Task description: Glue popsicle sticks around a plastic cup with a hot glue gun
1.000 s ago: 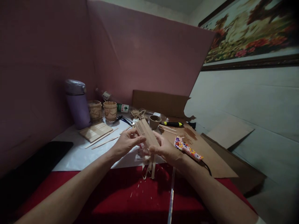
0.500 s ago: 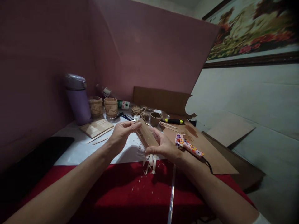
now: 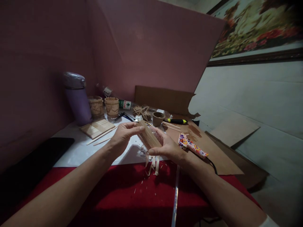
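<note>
Holding a flat wooden piece (image 3: 148,137) between them, the left grip (image 3: 123,135) closes on its far end and the right grip (image 3: 169,147) on its near end, above the table (image 3: 118,198). Some cutting seems done, judging by the stick offcuts (image 3: 153,165) below; the piece itself looks partly worked. A stick panel (image 3: 97,128) lies apart, and a glue gun (image 3: 193,146) rests unheld on cardboard (image 3: 220,164). How much remains, I cannot tell.

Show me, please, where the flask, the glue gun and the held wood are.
Flask (image 3: 78,105): head view, on its purple body.
Glue gun (image 3: 195,149): head view, on its flowered handle.
Held wood (image 3: 149,136): head view, on its broad face.
</note>
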A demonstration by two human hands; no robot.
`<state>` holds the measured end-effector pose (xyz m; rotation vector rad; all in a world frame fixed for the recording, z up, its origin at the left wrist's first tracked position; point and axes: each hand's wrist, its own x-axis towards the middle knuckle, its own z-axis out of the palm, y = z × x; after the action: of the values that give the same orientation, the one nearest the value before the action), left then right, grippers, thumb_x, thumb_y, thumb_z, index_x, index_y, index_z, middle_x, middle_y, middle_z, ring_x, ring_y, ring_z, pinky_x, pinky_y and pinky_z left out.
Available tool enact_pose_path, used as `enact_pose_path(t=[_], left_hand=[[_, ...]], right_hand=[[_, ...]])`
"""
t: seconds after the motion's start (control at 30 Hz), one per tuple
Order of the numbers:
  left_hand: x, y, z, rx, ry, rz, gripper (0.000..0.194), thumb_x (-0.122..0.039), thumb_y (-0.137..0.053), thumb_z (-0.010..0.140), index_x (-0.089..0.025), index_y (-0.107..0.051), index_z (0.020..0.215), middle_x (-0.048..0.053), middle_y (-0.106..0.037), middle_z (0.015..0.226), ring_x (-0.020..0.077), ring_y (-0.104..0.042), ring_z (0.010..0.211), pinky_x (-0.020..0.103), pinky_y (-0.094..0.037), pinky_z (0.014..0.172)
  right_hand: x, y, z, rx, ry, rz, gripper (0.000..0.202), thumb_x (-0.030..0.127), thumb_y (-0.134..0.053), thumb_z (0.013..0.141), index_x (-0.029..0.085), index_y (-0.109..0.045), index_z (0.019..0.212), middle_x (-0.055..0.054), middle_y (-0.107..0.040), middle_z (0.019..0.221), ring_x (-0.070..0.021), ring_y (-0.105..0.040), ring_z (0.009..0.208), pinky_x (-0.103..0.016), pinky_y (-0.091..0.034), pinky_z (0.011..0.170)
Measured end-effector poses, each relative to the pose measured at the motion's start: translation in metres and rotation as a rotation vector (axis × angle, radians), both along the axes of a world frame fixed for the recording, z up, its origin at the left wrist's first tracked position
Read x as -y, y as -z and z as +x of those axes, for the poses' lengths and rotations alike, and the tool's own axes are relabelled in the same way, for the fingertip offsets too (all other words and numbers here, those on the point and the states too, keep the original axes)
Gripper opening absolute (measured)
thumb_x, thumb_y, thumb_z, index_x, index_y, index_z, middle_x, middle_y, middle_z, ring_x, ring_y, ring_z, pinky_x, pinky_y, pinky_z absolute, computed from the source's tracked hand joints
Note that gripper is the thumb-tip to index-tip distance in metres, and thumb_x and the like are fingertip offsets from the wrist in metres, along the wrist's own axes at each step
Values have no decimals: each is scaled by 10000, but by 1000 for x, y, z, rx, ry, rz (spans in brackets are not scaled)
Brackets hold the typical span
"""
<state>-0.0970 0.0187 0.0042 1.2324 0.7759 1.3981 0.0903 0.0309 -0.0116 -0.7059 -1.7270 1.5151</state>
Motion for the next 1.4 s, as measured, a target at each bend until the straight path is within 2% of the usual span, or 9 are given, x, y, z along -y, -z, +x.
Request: enact_pose_path(t=[0.13,0.23,0.5,0.67,0.9,1.0,1.13,1.3,1.4], left_hand=[[-1,1,0,-14,-35,-6,236,-377,-785,683,-154,-736,623,40,-675,654,152,-544,660,302,-394,721],[-2,1,1,-11,-69,-27,246,-371,-798,658,-152,-720,579,32,-645,608,143,-513,635,295,-375,690],[-6,1,-1,53,-111,-59,228,-332,-808,618,-140,-696,572,17,-608,592,132,-483,617,286,-355,651],[-10,4,-2,72,-116,-51,229,-308,-800,629,-134,-674,548,8,-584,559,120,-472,592,278,-357,647],[-8,1,-2,94,-65,-70,248,-372,-772,682,-136,-697,672,34,-657,698,139,-559,673,290,-414,713],[-6,-2,-2,97,-82,-61,225,-303,-794,630,-135,-692,738,38,-671,771,153,-584,734,302,-426,748],[-4,-3,-1,93,-87,-54,317,-184,-820,540,-126,-678,818,23,-669,781,133,-576,703,286,-417,717],[-7,2,-1,68,-32,-40,331,-170,-831,539,-123,-660,819,37,-685,775,154,-608,725,300,-440,746],[-7,3,-1,54,-33,-31,311,-169,-819,547,-131,-663,813,32,-687,777,158,-610,727,304,-445,745]], right_hand=[[2,0,1,44,5,9,1070,372,-904,529,229,-358,1438,-127,-533,1368,-329,-487,1279,-510,-339,1112],[3,-1,1,76,5,-25,1093,398,-897,533,211,-335,1452,-146,-547,1336,-341,-528,1219,-513,-402,1050],[7,-7,3,-10,-43,-89,838,402,-819,636,214,-450,1364,-112,-560,1313,-285,-540,1177,-407,-504,928],[6,-6,5,-36,-72,-175,813,384,-797,657,215,-454,1375,-115,-570,1260,-249,-605,976,-376,-563,750],[0,-4,7,-84,10,-247,798,375,-815,631,204,-493,1341,-129,-551,1312,-275,-578,1078,-362,-559,782],[-3,-4,9,-111,7,-259,727,395,-767,693,208,-492,1339,-127,-548,1330,-267,-579,1095,-367,-557,800],[-7,-2,10,-121,10,-258,691,416,-737,732,220,-483,1344,-122,-564,1317,-255,-583,1098,-344,-557,770],[-8,1,10,-124,-14,-260,714,433,-754,729,217,-480,1353,-130,-553,1332,-247,-575,1107,-310,-553,739],[-6,0,10,-114,-19,-218,750,544,-722,743,214,-466,1366,-141,-537,1337,-260,-571,1114,-316,-553,721]])
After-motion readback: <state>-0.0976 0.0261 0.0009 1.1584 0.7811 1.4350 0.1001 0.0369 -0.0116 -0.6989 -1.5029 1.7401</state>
